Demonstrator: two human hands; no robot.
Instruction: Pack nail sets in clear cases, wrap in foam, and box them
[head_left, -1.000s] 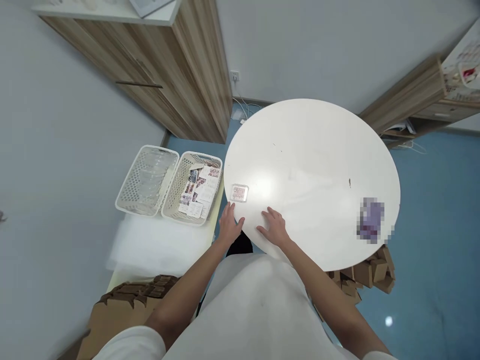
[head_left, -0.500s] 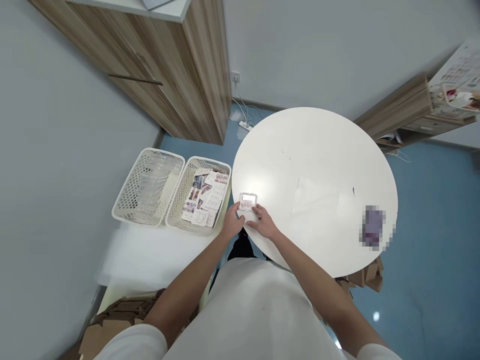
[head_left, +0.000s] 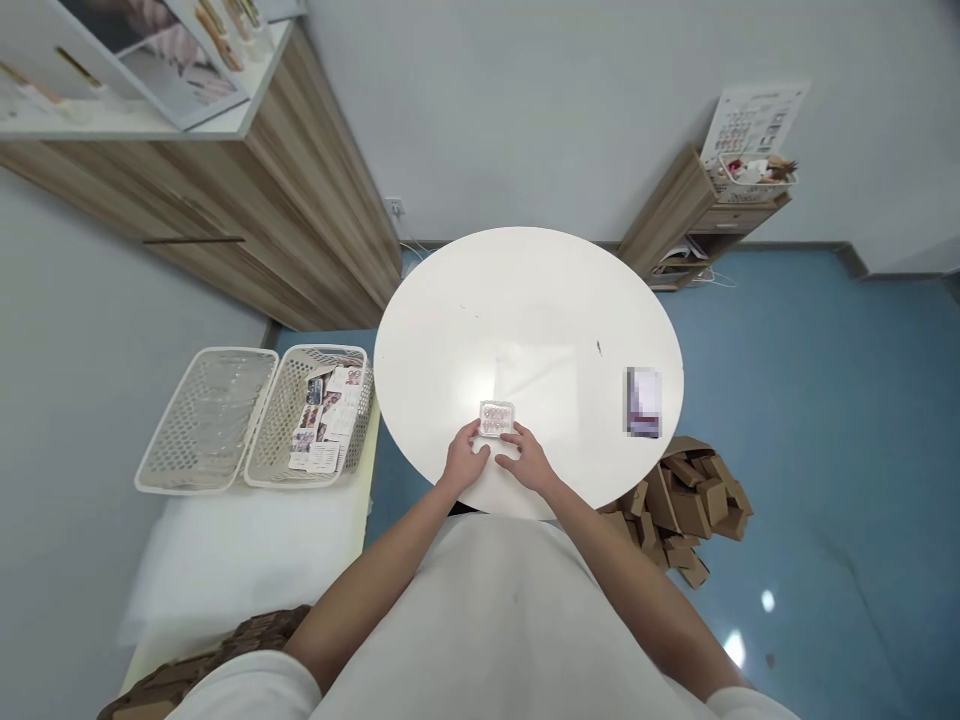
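A small clear case (head_left: 496, 419) with pinkish pieces showing inside lies at the near edge of the round white table (head_left: 540, 270). My left hand (head_left: 466, 459) touches the case's left side with its fingertips, thumb apart. On the other side, my right hand (head_left: 526, 460) has its fingertips at the right edge and lower right corner of the case. Both hands hold the case between them, with the thumbs below it over the tabletop.
Left of the table, a white basket (head_left: 257, 470) holds printed cards; another basket (head_left: 176, 485) holds clear plastic pieces. A pixelated item (head_left: 645, 402) lies at the table's right. Brown cardboard boxes (head_left: 686, 505) are piled at lower right. A wooden cabinet (head_left: 322, 190) stands behind.
The view has shifted right, so the table and baskets appear farther left. The hands still flank the case, whose pinkish pieces now show more fully.
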